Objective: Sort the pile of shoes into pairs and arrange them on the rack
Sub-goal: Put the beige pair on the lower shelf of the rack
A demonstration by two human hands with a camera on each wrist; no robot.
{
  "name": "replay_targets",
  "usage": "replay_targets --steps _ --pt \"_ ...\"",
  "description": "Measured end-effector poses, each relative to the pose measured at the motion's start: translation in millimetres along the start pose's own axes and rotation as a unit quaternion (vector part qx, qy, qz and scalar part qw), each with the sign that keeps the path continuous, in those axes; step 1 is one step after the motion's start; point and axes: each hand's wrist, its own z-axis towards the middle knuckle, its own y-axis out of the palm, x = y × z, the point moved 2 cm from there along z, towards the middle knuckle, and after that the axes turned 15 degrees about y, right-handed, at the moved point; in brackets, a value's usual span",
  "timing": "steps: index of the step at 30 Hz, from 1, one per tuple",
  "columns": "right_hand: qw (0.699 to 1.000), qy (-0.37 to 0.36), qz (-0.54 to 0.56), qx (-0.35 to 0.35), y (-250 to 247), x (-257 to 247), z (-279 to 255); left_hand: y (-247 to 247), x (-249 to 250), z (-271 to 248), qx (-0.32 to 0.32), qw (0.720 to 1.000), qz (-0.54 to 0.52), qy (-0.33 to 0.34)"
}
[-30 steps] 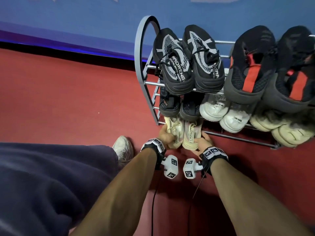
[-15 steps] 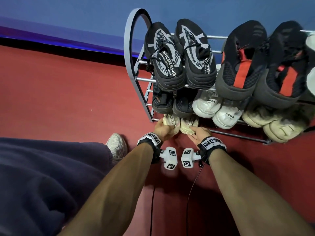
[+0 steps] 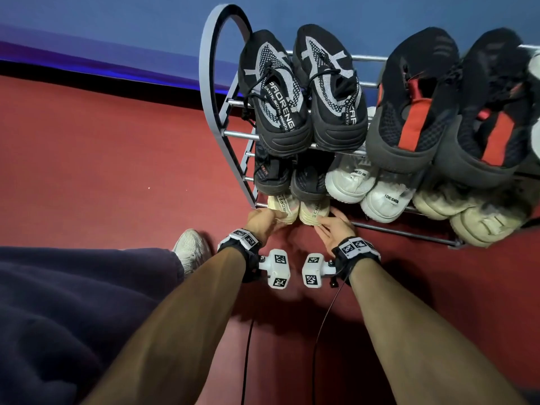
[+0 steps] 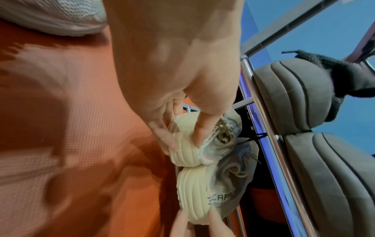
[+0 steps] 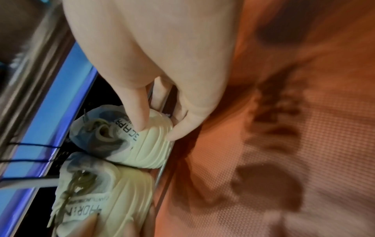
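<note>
My left hand [image 3: 264, 222] held the heel of the left cream shoe [image 3: 283, 206], thumb on the ribbed sole edge and fingers tucked under it, and my right hand [image 3: 333, 226] pinched the heel of the right cream shoe [image 3: 314, 211] the same way. Both shoes sat side by side, touching, at the left end of the bottom tier of the rack [image 3: 403, 229], with their heels out over the front rail above the red floor [image 3: 117, 171].

From there, I judged the main risk was at that front rail. The heels overhung it, so if I let go before the soles rested on both rails, either shoe could tip back and drop to the floor. Pushing them deeper had its own danger: the dark pair [image 3: 292, 179] on the tier above hung low over the cream toes, and a hard shove could catch those and knock them loose.

Beside them the white pair [image 3: 368, 188] stuck out past its rail, and further right the beige pair [image 3: 467, 211] did too, so a clumsy wrist swing on my way out might have dragged one off.

Highest up, the black and grey pair [image 3: 304, 92] and the black and red pair [image 3: 455, 97] leaned steeply toe-down on the top tier. The rack looked light, and I thought any jolt to it could slide those down onto everything below.
</note>
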Motion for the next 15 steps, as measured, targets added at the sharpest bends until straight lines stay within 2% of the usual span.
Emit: replay_targets --steps 3,5,8,15 --pt "1.0 -0.011 -0.017 0.01 17.8 -1.6 0.6 -7.6 -3.2 7.2 0.041 0.999 -0.022 0.017" --pt "0.999 0.004 -0.05 0.007 30.6 0.1 1.9 -11.1 -9.0 15.3 0.061 0.998 0.008 0.029" --pt "0.994 0.04 -0.105 0.014 37.2 10.5 4.1 -11.1 -14.3 19.0 0.06 0.995 0.072 0.021" --pt "0.993 0.047 -0.106 -0.007 26.7 15.2 -2.6 -13.5 -18.3 17.0 0.04 0.998 0.047 0.034"
